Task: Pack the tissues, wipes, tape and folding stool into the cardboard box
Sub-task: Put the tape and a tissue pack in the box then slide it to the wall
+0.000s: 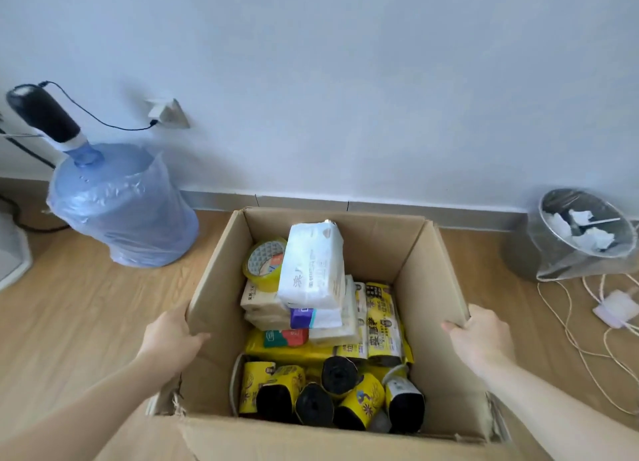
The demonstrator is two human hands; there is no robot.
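An open cardboard box (432, 287) stands on the wood floor in front of me. Inside, a white tissue pack (313, 267) lies on top, a yellow tape roll (264, 261) leans at its left, and beige tissue packs (261, 305) sit below. Yellow packs (382, 319) fill the right side, and black rolls in yellow wrappers (311, 398) line the near end. My left hand (173, 339) grips the box's left flap. My right hand (479, 339) grips the right flap. No folding stool shows.
A blue water jug (121, 208) with a black pump stands at the left, its cable running to a wall socket (167, 113). At the right are a lined waste bin (584, 232) and a charger with loose cables (615, 308). The wall runs close behind the box.
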